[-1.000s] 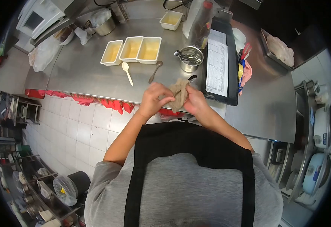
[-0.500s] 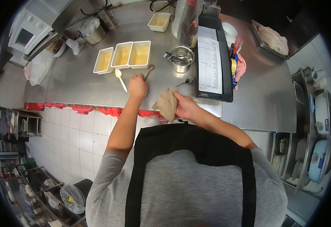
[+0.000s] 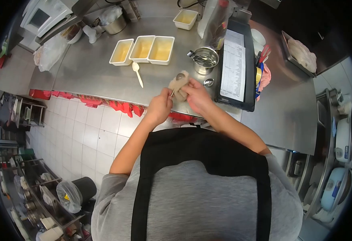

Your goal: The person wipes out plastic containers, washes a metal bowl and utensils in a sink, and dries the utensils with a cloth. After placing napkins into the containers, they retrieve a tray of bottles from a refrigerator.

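Observation:
My left hand [image 3: 160,107] is closed on the handle of a metal spoon, whose bowl [image 3: 180,76] shows against a beige cloth [image 3: 181,86]. In my right hand [image 3: 198,96] the cloth is gripped and bunched around the spoon. Beside my right fingers a second metal spoon [image 3: 209,82] lies on the steel counter. Further back stands a metal cup [image 3: 210,68] with several utensils in it. A cream plastic spoon [image 3: 137,74] lies left of my hands. Behind it, white tubs [image 3: 161,63] with a yellow content stand side by side.
To the right, a black tray-like holder [image 3: 246,72] carries a printed sheet [image 3: 233,70]. Another white tub [image 3: 184,26] stands at the back. A plastic bag [image 3: 49,56] sits at the left, and a metal tray [image 3: 287,50] with a pale wrapped item at the far right.
My left hand has moved right with the metal spoon, bringing it to the cloth. My right hand has raised the cloth slightly onto the spoon. The view has shifted a little.

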`<state>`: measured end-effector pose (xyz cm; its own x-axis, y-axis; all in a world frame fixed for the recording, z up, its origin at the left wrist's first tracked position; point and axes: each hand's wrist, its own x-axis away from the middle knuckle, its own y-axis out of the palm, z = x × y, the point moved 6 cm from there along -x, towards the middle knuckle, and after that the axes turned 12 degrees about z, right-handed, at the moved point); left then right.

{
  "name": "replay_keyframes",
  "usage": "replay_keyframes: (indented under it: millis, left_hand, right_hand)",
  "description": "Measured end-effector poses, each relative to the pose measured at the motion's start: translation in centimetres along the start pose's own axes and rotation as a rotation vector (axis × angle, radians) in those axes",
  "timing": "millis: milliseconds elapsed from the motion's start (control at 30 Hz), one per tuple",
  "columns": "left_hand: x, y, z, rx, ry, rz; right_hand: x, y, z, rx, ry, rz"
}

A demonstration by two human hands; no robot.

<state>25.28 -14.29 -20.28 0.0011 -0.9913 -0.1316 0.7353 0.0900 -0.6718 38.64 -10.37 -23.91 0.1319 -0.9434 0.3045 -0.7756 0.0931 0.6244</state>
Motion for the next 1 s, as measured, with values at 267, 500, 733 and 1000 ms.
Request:
replay_keyframes:
  millis: [267, 500, 733, 1000]
  left_hand:
    - [1.1, -3.5, 1.2, -0.049, 0.011, -0.028]
    - [1.7, -4.5, 0.7, -0.009, 0.012, -0.147]
    - [2.1, -6.0, 3.1, -0.525, 0.354, -0.293]
    - [1.9, -7.7, 3.5, -0.463, 0.419, 0.015]
  right_hand:
    - [-2.1, -0.6, 0.1, 0.204, 0.002, 0.067]
    - [-0.8, 1.5, -1.3, 0.655, -0.048, -0.402]
    - [2.9, 5.2, -1.2, 1.479, -0.683, -0.868]
    - [2.0, 5.2, -3.8, 1.342, -0.761, -0.588]
